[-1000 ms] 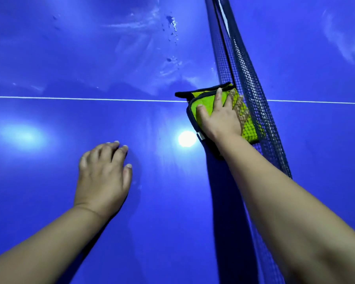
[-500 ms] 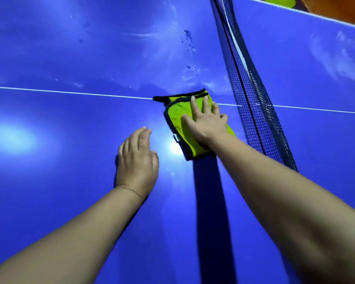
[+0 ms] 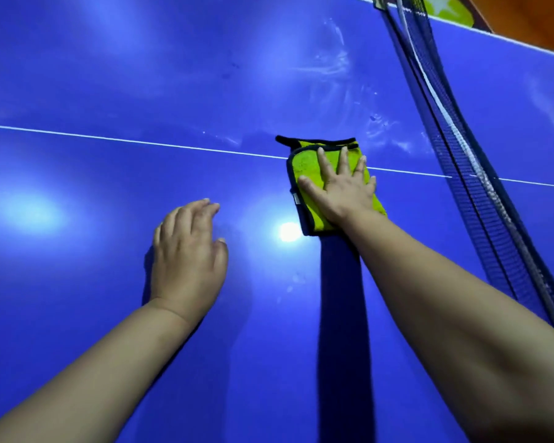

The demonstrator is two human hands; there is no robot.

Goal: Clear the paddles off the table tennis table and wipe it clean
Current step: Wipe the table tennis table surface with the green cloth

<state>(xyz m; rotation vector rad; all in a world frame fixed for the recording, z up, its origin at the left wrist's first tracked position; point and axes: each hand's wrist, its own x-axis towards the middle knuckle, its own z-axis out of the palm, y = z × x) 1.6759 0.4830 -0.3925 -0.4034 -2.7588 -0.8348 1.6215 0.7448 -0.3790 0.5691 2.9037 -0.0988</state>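
Right hand (image 3: 339, 191), grip spread flat, presses the folded green microfibre cloth (image 3: 303, 166) onto the worktop (image 3: 109, 75) near the net (image 3: 480, 199), left hand (image 3: 186, 251) resting open, empty; a wide stroke could snag the net.

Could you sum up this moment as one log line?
phase: wipe | right hand: flat on green cloth, near net | left hand: resting on blue table

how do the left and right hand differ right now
The right hand presses the green cloth; the left hand rests on the bare table. The right hand's fingers are spread and straight; the left hand's are together, slightly bent. Both are palm down.
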